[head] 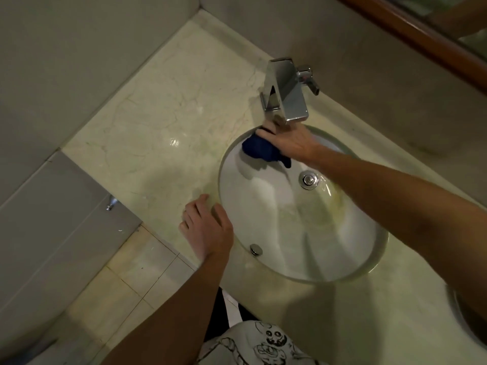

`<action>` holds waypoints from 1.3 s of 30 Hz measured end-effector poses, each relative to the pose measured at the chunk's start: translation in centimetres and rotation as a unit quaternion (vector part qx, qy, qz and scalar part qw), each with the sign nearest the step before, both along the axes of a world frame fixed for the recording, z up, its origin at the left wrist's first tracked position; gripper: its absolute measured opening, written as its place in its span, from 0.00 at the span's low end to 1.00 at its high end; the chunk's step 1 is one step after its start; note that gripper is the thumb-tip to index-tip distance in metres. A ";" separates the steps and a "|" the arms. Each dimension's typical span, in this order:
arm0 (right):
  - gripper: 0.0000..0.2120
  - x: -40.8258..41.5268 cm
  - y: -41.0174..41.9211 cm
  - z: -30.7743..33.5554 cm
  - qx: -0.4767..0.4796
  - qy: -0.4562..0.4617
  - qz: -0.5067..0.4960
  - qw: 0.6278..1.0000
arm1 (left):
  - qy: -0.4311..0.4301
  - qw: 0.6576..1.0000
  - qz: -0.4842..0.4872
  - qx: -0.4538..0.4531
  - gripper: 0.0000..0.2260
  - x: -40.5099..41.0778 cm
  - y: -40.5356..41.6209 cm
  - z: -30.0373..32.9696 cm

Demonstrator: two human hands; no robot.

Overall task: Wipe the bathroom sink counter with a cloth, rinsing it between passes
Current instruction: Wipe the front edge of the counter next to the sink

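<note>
A dark blue cloth (259, 150) is bunched at the far rim of the round glass sink basin (369, 264), just below the chrome faucet spout (287, 93). My right hand (288, 143) grips the cloth from above, fingers curled over it toward the faucet base. My left hand (207, 229) rests flat on the pale marble counter (158, 122) at the basin's near-left rim, fingers spread. No water stream is visible from the spout.
A chrome drain plug (308, 179) sits in the basin, and an overflow cap (256, 250) near its front rim. The faucet handle (308, 75) points right. Grey walls bound the counter left and behind; a wood-framed mirror (421, 35) hangs at upper right. Tiled floor lies lower left.
</note>
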State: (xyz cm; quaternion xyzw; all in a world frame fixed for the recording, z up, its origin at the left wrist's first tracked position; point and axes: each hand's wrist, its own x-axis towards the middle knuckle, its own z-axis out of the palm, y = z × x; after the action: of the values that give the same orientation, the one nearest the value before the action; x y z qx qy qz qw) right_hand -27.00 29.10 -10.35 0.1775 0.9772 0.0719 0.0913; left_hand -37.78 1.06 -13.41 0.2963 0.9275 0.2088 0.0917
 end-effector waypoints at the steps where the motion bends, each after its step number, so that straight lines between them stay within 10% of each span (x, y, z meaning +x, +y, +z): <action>1: 0.26 1.0 0.7 0.3 0.006 -0.011 -0.006 1.000 | -0.001 1.000 0.001 -0.002 0.14 0.0 0.0 0.0; 18: 0.24 23.9 -15.1 1.4 0.007 -0.071 -0.404 0.912 | 0.018 1.000 -0.010 0.018 0.17 -0.2 -0.4 -0.2; 27: 0.20 16.0 -28.2 1.2 -0.093 -0.040 -0.569 0.816 | 0.011 0.999 -0.019 0.030 0.18 -0.6 -0.7 -0.3; 39: 0.14 8.0 -29.7 0.7 -0.122 0.026 -0.549 0.826 | 0.013 0.999 -0.028 0.012 0.19 -0.7 -0.5 -0.1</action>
State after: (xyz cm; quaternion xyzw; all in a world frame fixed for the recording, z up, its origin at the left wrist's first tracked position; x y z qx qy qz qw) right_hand -19.03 -0.65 -9.65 0.6742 0.7211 -0.1144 0.1112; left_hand -38.51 0.56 -13.50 0.3255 0.9175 0.2132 0.0820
